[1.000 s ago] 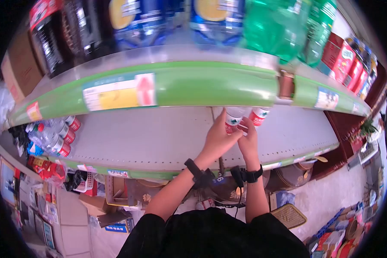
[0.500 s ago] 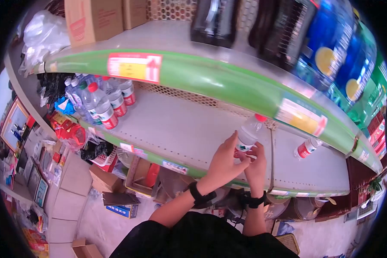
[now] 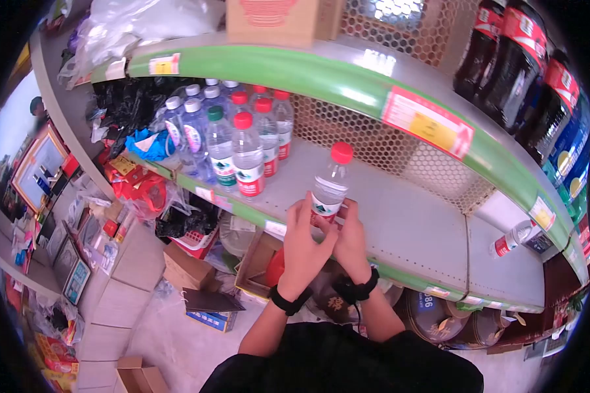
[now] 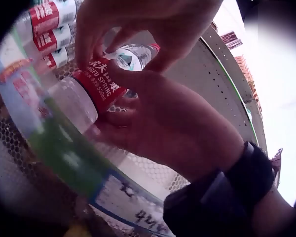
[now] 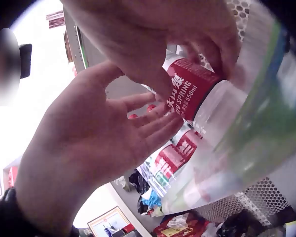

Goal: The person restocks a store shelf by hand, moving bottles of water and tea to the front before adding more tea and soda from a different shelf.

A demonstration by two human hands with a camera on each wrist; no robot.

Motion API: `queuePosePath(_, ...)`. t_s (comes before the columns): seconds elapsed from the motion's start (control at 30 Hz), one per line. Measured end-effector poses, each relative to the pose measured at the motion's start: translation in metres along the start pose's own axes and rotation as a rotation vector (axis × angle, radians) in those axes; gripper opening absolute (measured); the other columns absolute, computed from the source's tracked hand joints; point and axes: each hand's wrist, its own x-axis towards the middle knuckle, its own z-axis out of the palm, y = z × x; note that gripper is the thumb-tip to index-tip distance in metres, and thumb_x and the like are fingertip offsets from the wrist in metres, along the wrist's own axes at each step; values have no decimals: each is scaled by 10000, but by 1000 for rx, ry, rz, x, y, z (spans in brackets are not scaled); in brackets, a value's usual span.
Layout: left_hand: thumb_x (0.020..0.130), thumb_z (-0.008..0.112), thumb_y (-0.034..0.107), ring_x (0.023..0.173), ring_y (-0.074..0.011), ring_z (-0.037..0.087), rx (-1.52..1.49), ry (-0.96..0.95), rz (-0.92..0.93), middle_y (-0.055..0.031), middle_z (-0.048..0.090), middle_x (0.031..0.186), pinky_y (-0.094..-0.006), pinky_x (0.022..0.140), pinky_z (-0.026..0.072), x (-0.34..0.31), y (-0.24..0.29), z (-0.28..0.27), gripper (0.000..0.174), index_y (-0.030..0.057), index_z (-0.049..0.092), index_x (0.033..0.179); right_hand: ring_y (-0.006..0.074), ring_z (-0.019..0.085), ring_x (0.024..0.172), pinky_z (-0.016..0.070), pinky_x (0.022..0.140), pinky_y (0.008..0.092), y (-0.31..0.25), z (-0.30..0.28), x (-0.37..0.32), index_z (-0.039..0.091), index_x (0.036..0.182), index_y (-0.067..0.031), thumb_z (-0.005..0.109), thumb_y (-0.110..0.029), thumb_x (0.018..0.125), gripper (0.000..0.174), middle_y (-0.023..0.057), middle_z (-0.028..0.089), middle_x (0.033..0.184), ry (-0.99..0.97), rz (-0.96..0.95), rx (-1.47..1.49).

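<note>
One red-capped water bottle [image 3: 332, 183] in hand: cap up, red label, "550ml" legible in the wrist views. Left hand [image 3: 303, 245] holds it, thumb and fingers curled round the label; right hand [image 3: 351, 245], fingers extended, touches the label from the other side. Two black wristbands [image 3: 290, 302], one per wrist. The bottle is at the lower shelf [image 3: 413, 223], front side, apart from the group to its left.

Left group, upright, close together: one green-capped bottle [image 3: 220, 147]; probably five red-capped bottles [image 3: 248, 157], the rear ones partly hidden; at least four white-capped bottles [image 3: 195, 134]. One blue bag [image 3: 149, 144] just beside these.

Far right, same shelf: one lone bottle [image 3: 508, 242], red label, well apart from the group.

Upper shelf: three dark bottles [image 3: 516, 59] with red labels at right.
</note>
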Motion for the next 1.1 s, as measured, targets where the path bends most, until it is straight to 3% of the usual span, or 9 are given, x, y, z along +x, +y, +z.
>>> queuePosePath(0.2, 938, 704, 182, 1241, -361, 616, 23, 48, 35, -277, 594, 1354, -418, 1054, 469, 5, -33, -40, 692, -100, 412, 1499, 365, 703, 1091, 563, 890, 429, -9, 59, 20, 427, 1335, 47, 784, -245, 921, 619, 252, 681, 1210, 13, -104, -42)
queuePosePath(0.3, 949, 697, 195, 1260, -332, 613, -89, -3, -71, -282, 589, 1384, -401, 1060, 465, 8, -32, -52, 710, -112, 392, 1511, 365, 716, 1032, 565, 848, 429, -9, 75, 25, 427, 1333, 40, 775, -262, 925, 615, 245, 696, 1172, 35, -119, -85)
queuePosePath(0.53, 952, 702, 213, 1304, -294, 583, -58, 55, -22, -230, 547, 1475, -409, 1056, 476, 14, -66, -55, 722, -63, 391, 1541, 323, 721, 1039, 572, 842, 398, -7, 99, 33, 428, 1354, 29, 776, -215, 929, 600, 231, 707, 1174, 49, -120, -121)
queuePosePath(0.63, 945, 714, 201, 1334, -285, 559, -39, 56, -81, -206, 533, 1502, -428, 1057, 479, 14, -68, -56, 710, -34, 411, 1543, 384, 712, 949, 556, 797, 447, -7, 104, 35, 419, 1346, 37, 754, -327, 932, 645, 233, 711, 1084, 81, -211, -122)
queuePosePath(0.73, 939, 721, 183, 1351, -286, 544, -36, 73, -83, -197, 524, 1512, -439, 1065, 471, 13, -65, -55, 703, -15, 423, 1544, 341, 709, 1076, 558, 885, 397, -20, 95, 31, 406, 1390, 22, 734, -182, 948, 586, 241, 687, 1205, 8, -97, -156)
queuePosePath(0.8, 933, 723, 169, 1344, -291, 547, -14, 103, -53, -198, 524, 1506, -440, 1073, 463, 10, -67, -48, 707, -11, 423, 1547, 345, 703, 1092, 555, 893, 396, -3, 93, 32, 401, 1414, 1, 727, -164, 946, 593, 238, 682, 1221, -19, -199, -83)
queuePosePath(0.9, 911, 727, 184, 1380, -418, 498, -5, 132, -29, -299, 502, 1482, -456, 1156, 377, 10, -55, -41, 708, -83, 433, 1497, 339, 688, 1139, 550, 924, 395, 15, 85, 25, 449, 1435, -34, 718, -128, 942, 569, 200, 672, 1271, -70, -201, -44)
queuePosePath(0.93, 898, 718, 150, 1405, -427, 459, 138, 183, -15, -286, 482, 1491, -487, 1169, 349, 6, -42, -37, 680, -44, 457, 1496, 333, 682, 1153, 548, 941, 394, 11, 76, 19, 469, 1430, -35, 718, -120, 942, 555, 191, 667, 1282, -96, -217, -22)
queuePosePath(1.1, 889, 706, 99, 1409, -399, 450, 41, 201, 47, -241, 516, 1456, -509, 1168, 329, 0, 9, 6, 567, -3, 540, 1422, 362, 681, 1128, 557, 924, 419, 9, -2, -18, 554, 1375, -23, 684, -107, 925, 476, 209, 669, 1263, -113, -169, 102)
